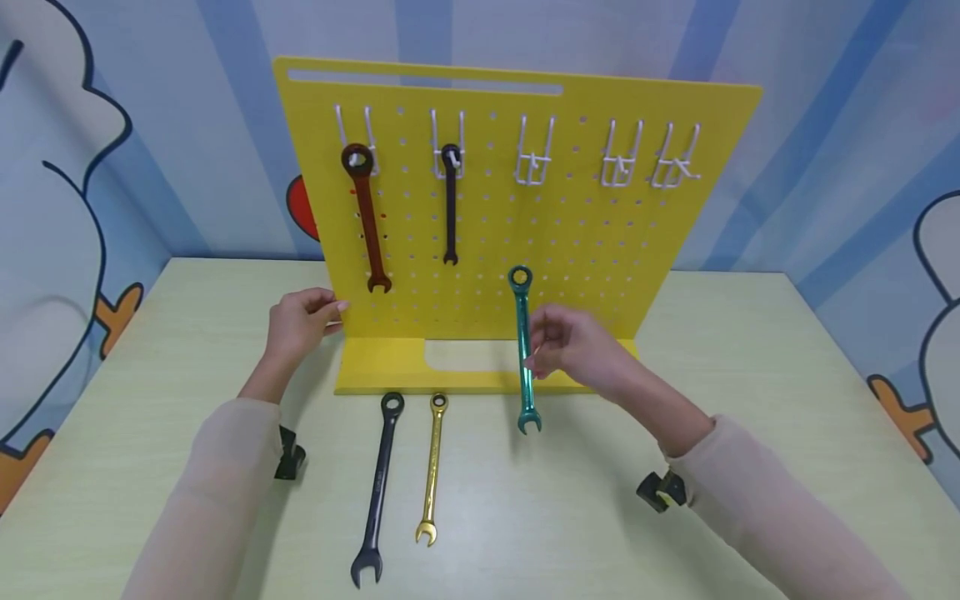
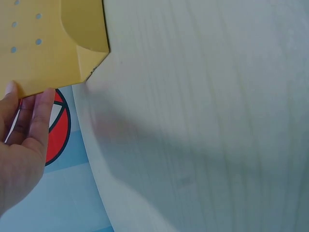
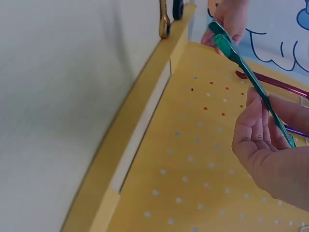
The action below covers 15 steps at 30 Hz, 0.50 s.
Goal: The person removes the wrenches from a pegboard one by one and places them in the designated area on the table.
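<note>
My right hand [image 1: 573, 346] pinches a green combination wrench [image 1: 523, 350] by its shaft, ring end up and open end down, in front of the yellow pegboard [image 1: 555, 242]. In the right wrist view the fingers close round the green wrench [image 3: 256, 82]. At the board's left edge, my left hand [image 1: 298, 323] grips the panel between thumb and fingers; the left wrist view shows this hand [image 2: 26, 140] at the panel's lower corner. A red-brown wrench [image 1: 367, 221] hangs on the leftmost hook, and a smaller dark wrench [image 1: 451, 208] on the second.
On the table [image 1: 570, 517] before the board lie a large dark wrench [image 1: 378, 492] and a smaller gold wrench [image 1: 431, 471]. Three white hooks carry nothing: the middle hook [image 1: 534, 158], another hook [image 1: 621, 158] and the rightmost hook [image 1: 675, 162]. A patterned wall [image 1: 495, 33] stands behind.
</note>
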### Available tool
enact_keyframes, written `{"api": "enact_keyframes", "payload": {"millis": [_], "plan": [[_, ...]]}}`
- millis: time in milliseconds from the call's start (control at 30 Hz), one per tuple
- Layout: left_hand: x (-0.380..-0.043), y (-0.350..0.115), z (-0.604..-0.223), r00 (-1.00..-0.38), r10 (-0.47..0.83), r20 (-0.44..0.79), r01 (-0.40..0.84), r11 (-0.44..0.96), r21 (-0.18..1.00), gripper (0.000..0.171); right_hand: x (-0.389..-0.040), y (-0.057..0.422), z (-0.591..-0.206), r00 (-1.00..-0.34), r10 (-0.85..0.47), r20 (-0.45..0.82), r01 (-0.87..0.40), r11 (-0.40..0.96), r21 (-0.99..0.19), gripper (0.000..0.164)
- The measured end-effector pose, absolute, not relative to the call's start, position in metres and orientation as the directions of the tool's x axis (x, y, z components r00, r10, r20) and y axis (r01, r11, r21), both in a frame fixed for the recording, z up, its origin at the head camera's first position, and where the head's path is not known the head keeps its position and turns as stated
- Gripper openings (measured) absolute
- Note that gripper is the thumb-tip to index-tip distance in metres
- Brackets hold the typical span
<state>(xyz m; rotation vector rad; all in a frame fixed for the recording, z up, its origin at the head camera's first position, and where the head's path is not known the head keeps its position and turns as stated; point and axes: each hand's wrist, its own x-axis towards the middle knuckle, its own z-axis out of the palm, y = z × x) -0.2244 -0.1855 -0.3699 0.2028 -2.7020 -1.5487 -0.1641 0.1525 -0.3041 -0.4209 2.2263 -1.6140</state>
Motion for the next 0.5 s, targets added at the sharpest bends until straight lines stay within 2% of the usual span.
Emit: {"api": "enact_keyframes", "payload": {"millis": [200,500], "plan": [[-0.223,-0.184,-0.369,-0.989,-0.141,-0.034,-0.1,0.495,0.863,0.027,-0.16,0.148,-0.32,-0.881,-0.436,-0.183,0.057,0.285,-0.957,0.019],[-0.226,-0.184,-0.372,-0.986,-0.164,-0.042,-0.121,0.509,0.852,0.026,-0.153,0.141,-0.342,-0.864,-0.439,-0.245,0.114,0.303,-0.946,0.013]]}}
